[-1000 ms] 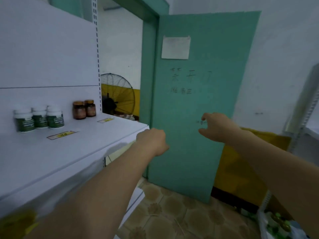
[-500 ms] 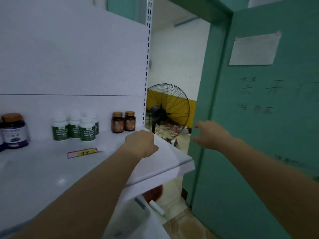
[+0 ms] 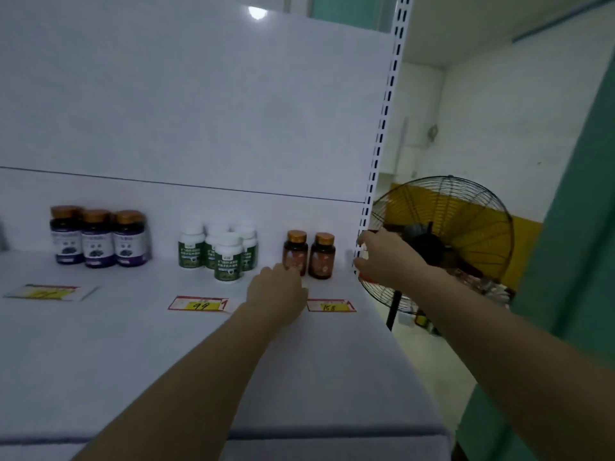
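Left brown bottle [image 3: 295, 251] and right brown bottle [image 3: 322, 256]: upright, side by side, far right of white shelf [image 3: 133, 344], just behind yellow price tag [image 3: 331, 306]. Left hand [image 3: 278, 289]: palm down, fingers loosely bent, tips at base of left brown bottle, nothing gripped. Right hand [image 3: 386, 261]: open, thumb and fingers spread, empty, beside slotted post [image 3: 382, 128], just right of right brown bottle. Further left: white bottles [image 3: 228, 257], purple bottles [image 3: 98, 239]. Beyond post: fan [image 3: 466, 227].
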Motion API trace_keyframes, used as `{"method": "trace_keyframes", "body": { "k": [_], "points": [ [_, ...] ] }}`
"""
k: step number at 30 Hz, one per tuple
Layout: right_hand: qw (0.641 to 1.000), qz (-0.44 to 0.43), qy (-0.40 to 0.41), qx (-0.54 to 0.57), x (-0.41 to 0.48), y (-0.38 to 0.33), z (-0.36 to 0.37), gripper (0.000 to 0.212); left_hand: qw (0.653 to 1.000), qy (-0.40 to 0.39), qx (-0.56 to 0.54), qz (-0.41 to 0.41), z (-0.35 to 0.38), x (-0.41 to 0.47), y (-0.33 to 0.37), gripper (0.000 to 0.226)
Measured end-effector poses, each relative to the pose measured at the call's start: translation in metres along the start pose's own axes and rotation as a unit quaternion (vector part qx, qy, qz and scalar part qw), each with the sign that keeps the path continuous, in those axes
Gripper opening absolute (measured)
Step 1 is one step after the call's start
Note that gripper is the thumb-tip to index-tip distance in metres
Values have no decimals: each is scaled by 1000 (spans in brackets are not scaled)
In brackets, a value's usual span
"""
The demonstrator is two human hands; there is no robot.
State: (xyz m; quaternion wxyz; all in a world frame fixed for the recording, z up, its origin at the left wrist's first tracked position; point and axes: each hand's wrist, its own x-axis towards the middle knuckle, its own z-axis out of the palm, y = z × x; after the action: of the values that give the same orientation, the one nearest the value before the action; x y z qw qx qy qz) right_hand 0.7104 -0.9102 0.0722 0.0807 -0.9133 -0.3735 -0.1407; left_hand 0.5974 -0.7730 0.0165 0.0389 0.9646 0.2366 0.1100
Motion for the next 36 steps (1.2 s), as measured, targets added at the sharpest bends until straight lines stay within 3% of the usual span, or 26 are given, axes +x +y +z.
{"method": "trace_keyframes", "body": {
  "k": [8, 13, 17, 22, 25, 27, 31, 33, 36],
  "points": [
    [996, -58, 55, 43, 71, -8, 48, 40, 997, -42, -35, -52, 43, 19, 0, 62],
    [993, -17, 27, 111, 99, -25, 59, 37, 997, -64, 0, -37, 48, 21, -3, 62],
    [988, 10, 56, 140, 101, -33, 71, 26, 997, -69, 4, -31, 50, 20, -5, 63],
    [972, 24, 64, 226, 99, -29, 55, 28, 998, -57, -11, -29, 48, 20, -7, 65],
    [961, 6, 94, 260, 90, -35, 27, 26, 995, -24, -84, -47, 43, 19, -6, 65],
    [946, 0, 94, 312, 84, -41, 7, 27, 981, 40, -181, -59, 36, 19, -5, 59],
    [912, -9, 66, 405, 73, -53, -10, 24, 891, 120, -437, -32, 20, 23, -8, 55],
    [891, -10, 46, 451, 70, -56, -4, 24, 870, 128, -476, -19, 17, 24, -11, 51],
    [865, -18, 47, 500, 65, -56, 11, 24, 874, 134, -467, -15, 17, 21, -14, 48]
  ]
}}
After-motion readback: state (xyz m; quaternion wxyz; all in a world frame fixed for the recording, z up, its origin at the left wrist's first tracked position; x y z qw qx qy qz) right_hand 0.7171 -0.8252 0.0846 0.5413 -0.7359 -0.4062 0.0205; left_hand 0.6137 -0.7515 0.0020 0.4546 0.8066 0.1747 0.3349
